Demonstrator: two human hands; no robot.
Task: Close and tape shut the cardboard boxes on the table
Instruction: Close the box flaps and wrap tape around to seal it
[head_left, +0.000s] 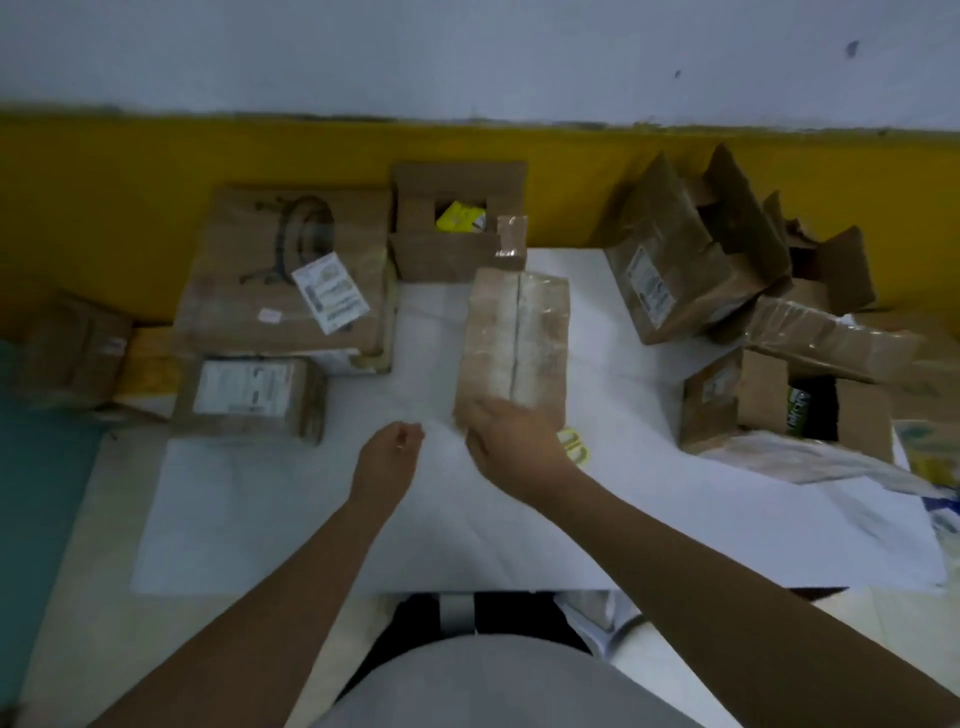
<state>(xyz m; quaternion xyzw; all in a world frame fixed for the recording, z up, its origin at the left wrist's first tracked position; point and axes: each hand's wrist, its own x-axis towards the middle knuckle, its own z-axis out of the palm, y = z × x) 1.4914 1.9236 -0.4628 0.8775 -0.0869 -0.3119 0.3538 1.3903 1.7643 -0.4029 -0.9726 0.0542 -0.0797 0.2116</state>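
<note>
Box (514, 338) points lengthwise at wall (467, 52) — right hand (511, 434) grips near end, left hand (389, 457) fingers loosely curled.

Arms are bare from the left hand (387, 454) and right hand (511, 441) all the way to the frame's bottom edge. Bottom centre, there's a plain light grey shirt (467, 686).

The light is dim, flat and bluish, leaving only faint shadows on the white table cover (291, 519). The whole view is soft and smeared, with labels unreadable. The wide lens bows the wall (467, 52) toward the edges.
</note>
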